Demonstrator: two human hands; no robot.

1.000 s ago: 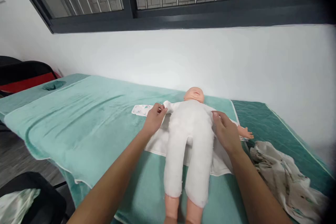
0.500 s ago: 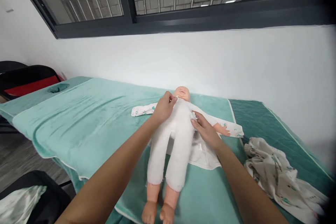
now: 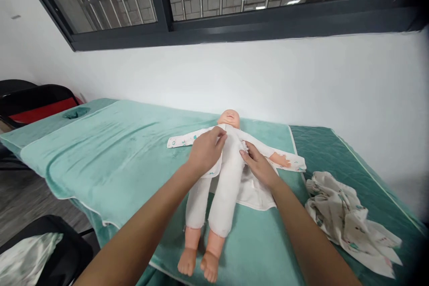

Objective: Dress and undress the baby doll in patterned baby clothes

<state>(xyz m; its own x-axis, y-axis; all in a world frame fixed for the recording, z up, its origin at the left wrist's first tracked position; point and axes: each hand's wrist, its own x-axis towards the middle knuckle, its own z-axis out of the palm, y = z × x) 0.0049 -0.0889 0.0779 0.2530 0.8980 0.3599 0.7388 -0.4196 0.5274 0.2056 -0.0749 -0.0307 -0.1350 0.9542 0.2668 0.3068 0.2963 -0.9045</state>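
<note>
A baby doll (image 3: 223, 196) with a white cloth body lies on its back, head toward the wall and bare feet toward me. A white printed baby shirt (image 3: 256, 190) is on its arms, open at the front. My left hand (image 3: 208, 146) is closed in a pinch at the doll's chest, on the edge of the shirt's left front panel, which lies over the belly. At the doll's right-hand side in view, my right hand (image 3: 258, 163) has thumb and fingers closed around a bunched white edge of the shirt. The fingertips are partly hidden by cloth.
A crumpled printed baby garment (image 3: 348, 223) lies on the right of the green-covered bed (image 3: 100, 156). A black chair (image 3: 60, 250) with pale cloth on it stands at lower left. Another black chair (image 3: 36, 103) with red is farther back. The wall and window bound the far side.
My left hand has brought the shirt's left panel across the doll's belly and moved slightly down. My right hand stays at the doll's side. The view has shifted a little.
</note>
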